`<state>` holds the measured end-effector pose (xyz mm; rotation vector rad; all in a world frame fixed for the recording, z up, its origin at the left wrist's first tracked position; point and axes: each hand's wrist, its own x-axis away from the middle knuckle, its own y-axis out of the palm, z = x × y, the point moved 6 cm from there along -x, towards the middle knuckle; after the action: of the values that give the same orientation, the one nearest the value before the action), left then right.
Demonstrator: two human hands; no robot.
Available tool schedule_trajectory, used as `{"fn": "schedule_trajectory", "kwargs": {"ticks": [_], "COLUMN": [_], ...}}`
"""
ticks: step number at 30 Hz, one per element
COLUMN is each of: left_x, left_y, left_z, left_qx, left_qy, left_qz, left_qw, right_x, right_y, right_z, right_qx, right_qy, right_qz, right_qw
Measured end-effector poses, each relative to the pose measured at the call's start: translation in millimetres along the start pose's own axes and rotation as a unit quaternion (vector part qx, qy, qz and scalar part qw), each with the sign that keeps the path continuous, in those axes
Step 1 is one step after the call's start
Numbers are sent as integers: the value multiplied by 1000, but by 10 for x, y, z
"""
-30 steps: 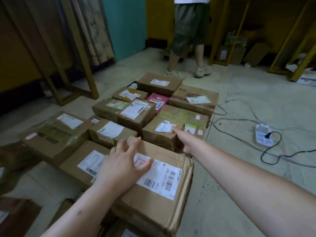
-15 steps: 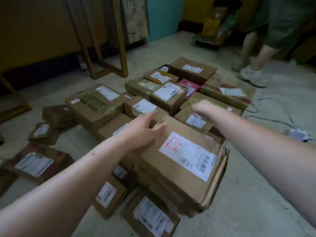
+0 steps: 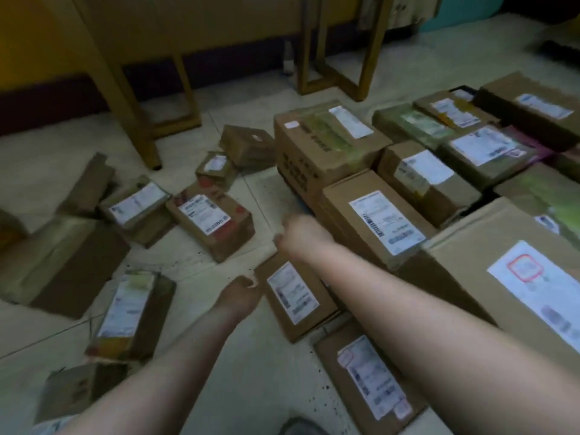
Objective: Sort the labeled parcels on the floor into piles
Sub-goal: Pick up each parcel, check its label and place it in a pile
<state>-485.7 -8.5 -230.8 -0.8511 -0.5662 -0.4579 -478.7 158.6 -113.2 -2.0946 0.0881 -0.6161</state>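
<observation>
Two bare arms stretched forward over a tiled floor (image 3: 219,365) strewn with labeled cardboard parcels. Left hand (image 3: 240,295) low, grip at the near-left corner of a small flat parcel (image 3: 295,298); touching or pinching, cannot tell through the blur. Right hand (image 3: 303,235) just beyond that same parcel, fingers curled, grip apparently holding nothing, though too blurred to be sure. Right of both grips, a tight block of bigger boxes, nearest a large box (image 3: 502,277) with a red-stamped label. Left of the grips, loose small parcels scattered, among them one with a white label (image 3: 213,222).
</observation>
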Motion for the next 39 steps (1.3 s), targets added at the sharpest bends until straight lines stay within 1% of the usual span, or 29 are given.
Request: {"fn": "schedule_trajectory", "kwargs": {"ticks": [2, 5, 7, 9, 11, 13, 14, 16, 18, 20, 22, 24, 25, 28, 31, 35, 39], "left_x": [-77, -144, -118, -51, 18, 60, 53, 43, 10, 50, 132, 279, 364, 635, 873, 1021, 1050], "left_y": [213, 535, 723, 877, 898, 804, 697, 386, 25, -299, -496, -563, -555, -432, -209, 117, 370], "left_z": [-201, -347, -393, -408, -361, -301, -258, -129, 56, 273, 531, 797, 918, 1242, 1566, 1920, 2069], "left_qx": [31, 127, 219, 328, 407, 439, 442, 441, 438, 450, 493, 512, 508, 462, 450, 368, 315], "left_qy": [-46, -103, -134, -172, -198, -210, -207, -168, -88, -20, 49, 104, 124, 165, 175, 196, 199], "left_qz": [-36, -75, -101, -129, -125, -88, -56, 17, 75, 101, 75, 21, -6, -57, -86, -69, -52], "left_qw": [998, 984, 961, 920, 883, 869, 871, 882, 892, 887, 866, 852, 853, 869, 872, 906, 927], "right_x": [-36, -1, 32, 57, 67, 57, 48, 35, 39, 97, 202, 338, 399, 531, 618, 667, 659], "right_y": [622, 1090, 1254, 1296, 1248, 1133, 1052, 853, 594, 276, -121, -503, -687, -1158, -1589, -1857, -1879], "right_z": [458, 1043, 1237, 1287, 1238, 1101, 1000, 759, 512, 276, 120, 89, 97, 228, 472, 861, 1166], "right_qx": [59, 93, 74, 28, -25, -78, -105, -154, -215, -277, -267, -213, -178, -73, 24, 84, 98], "right_qy": [55, 102, 115, 118, 116, 102, 90, 68, 53, 15, -16, -9, -1, 60, 126, 175, 205], "right_qz": [-65, -74, -84, -82, -70, -52, -41, -16, 21, 69, 134, 185, 201, 199, 181, 154, 131], "right_qw": [995, 988, 987, 989, 991, 990, 990, 986, 975, 958, 954, 959, 963, 975, 975, 969, 965]}}
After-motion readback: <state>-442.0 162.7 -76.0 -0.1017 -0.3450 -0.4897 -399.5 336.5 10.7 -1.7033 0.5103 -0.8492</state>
